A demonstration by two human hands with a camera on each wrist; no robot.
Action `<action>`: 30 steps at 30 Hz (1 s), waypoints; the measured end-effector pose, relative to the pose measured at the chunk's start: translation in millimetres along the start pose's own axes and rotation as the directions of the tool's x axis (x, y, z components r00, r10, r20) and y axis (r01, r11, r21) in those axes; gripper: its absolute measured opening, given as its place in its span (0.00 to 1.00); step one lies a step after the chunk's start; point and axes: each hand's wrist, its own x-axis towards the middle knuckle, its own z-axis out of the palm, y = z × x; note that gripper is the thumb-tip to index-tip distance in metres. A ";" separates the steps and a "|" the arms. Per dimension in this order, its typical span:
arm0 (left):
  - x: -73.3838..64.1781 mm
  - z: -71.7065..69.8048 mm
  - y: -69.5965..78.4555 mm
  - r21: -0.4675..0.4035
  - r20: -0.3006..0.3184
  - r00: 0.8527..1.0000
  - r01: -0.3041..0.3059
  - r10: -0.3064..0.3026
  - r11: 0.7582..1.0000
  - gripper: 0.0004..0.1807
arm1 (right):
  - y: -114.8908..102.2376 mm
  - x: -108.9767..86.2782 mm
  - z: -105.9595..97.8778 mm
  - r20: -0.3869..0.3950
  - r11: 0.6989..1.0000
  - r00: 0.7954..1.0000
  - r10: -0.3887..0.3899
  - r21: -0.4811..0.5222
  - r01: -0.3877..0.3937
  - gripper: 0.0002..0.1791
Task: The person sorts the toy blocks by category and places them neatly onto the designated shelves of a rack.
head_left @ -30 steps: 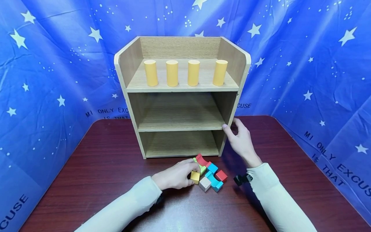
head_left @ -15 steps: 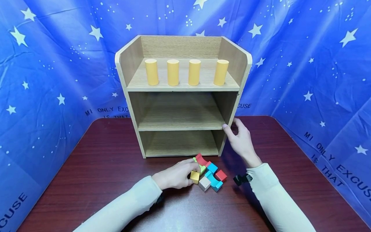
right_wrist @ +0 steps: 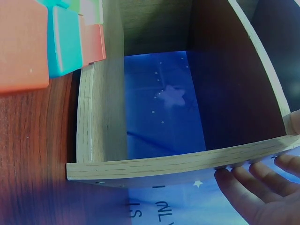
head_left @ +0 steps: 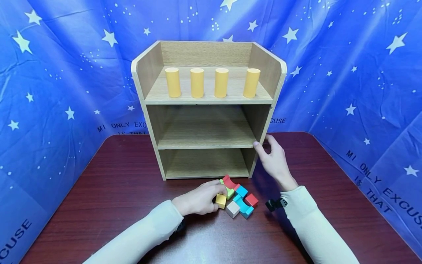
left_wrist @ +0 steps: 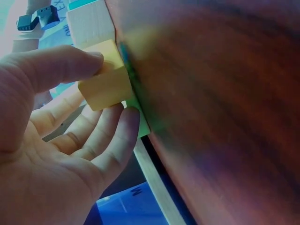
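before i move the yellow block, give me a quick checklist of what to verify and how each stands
1. Left hand has a grip on the yellow block: ok, it pinches it.
2. Grip is firm enough: cannot tell, pressure does not show.
3. Yellow block is well apart from its neighbours: not ok, the green block and plain wood block sit very close.
4. Right hand holds the shelf: ok, it grips the side edge.
5. All four cylinders stand on the top board: ok, in a row.
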 end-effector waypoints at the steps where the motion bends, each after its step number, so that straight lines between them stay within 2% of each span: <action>1: -0.6 -1.3 0.3 -0.004 -0.003 1.000 0.001 -0.001 1.000 0.18 | 0.0 0.1 0.1 0.001 1.000 1.000 0.001 -0.002 -0.001 0.23; 10: -2.6 -18.6 4.7 -0.009 -0.020 0.999 0.038 -0.038 0.999 0.20 | -0.7 -0.5 0.8 -0.001 1.000 1.000 0.005 -0.002 -0.005 0.24; 21: 6.6 -45.6 8.9 -0.008 -0.074 0.997 -0.015 0.015 1.000 0.18 | 0.2 -1.4 0.9 -0.009 1.000 1.000 -0.004 -0.016 0.004 0.24; 30: 18.7 -75.3 17.4 0.015 -0.116 0.993 -0.022 0.024 1.000 0.17 | -0.3 -1.3 1.5 -0.006 1.000 1.000 -0.010 -0.008 0.010 0.23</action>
